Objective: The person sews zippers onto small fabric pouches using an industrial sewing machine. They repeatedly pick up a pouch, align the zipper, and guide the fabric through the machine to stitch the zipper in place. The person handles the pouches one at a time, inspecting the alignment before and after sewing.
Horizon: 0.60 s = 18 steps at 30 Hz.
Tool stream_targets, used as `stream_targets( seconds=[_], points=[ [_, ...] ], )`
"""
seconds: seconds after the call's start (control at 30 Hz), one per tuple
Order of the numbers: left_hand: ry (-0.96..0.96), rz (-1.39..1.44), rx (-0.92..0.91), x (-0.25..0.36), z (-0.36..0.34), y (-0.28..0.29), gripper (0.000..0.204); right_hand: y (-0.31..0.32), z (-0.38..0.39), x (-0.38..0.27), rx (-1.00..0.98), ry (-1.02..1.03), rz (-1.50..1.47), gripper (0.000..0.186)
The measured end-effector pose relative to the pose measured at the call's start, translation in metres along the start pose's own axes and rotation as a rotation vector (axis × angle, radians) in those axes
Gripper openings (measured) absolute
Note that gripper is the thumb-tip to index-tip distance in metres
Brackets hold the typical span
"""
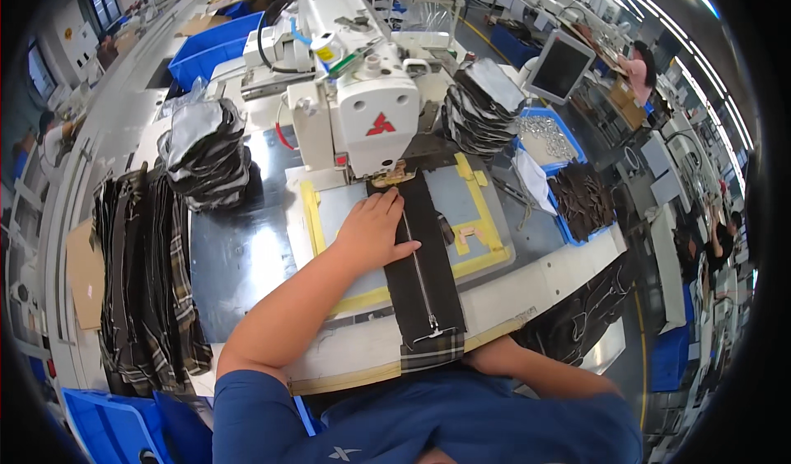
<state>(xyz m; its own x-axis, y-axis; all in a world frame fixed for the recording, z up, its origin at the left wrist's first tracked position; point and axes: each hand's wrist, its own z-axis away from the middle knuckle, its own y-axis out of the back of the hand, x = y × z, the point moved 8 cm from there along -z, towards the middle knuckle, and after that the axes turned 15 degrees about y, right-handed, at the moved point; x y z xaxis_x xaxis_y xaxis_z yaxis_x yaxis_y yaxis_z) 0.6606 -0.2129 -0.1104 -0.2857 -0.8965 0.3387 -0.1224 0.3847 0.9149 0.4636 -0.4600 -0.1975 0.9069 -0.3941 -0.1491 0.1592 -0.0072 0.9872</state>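
Observation:
A long dark fabric strip (pixel 441 278) with a metal zipper (pixel 418 270) down its length lies over a yellow-taped plate (pixel 492 246). Its far end is under the head of a white sewing machine (pixel 375 114). The zipper slider (pixel 433 323) is near the strip's plaid end (pixel 432 352), which hangs over the table's front edge. My left hand (pixel 375 229) rests flat on the strip just before the machine head, fingers stretched out and thumb across the zipper. My right hand (pixel 493 355) is at the table edge beside the plaid end; its fingers are hidden.
Stacks of folded fabric pieces flank the machine, one left (pixel 206 155) and one right (pixel 484 101). Dark and plaid strips (pixel 148 274) drape at far left. On the right are a blue tray (pixel 568 232) of dark pieces, metal parts (pixel 544 138) and a screen (pixel 560 66).

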Motion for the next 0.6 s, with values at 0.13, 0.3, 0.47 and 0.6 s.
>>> stream_targets(
  seconds=[0.13, 0.3, 0.47, 0.6],
  points=[
    [-0.004, -0.056, -0.041, 0.001, 0.004, -0.007, 0.093, 0.076, 0.002, -0.016, -0.770, 0.073, -0.851, 0.048],
    [0.003, -0.091, -0.057, -0.003, 0.007, -0.001, 0.093, 0.188, -0.129, 0.084, 0.098, 0.123, -0.472, 0.036],
    [-0.032, -0.007, -0.062, 0.001, -0.001, 0.003, 0.095, 0.162, -0.202, 0.142, 0.224, 0.297, 0.039, 0.049],
    [-0.020, -0.020, -0.084, 0.001, -0.003, 0.005, 0.097, 0.149, -0.216, 0.153, 0.175, 0.228, -0.103, 0.057]
  ],
)
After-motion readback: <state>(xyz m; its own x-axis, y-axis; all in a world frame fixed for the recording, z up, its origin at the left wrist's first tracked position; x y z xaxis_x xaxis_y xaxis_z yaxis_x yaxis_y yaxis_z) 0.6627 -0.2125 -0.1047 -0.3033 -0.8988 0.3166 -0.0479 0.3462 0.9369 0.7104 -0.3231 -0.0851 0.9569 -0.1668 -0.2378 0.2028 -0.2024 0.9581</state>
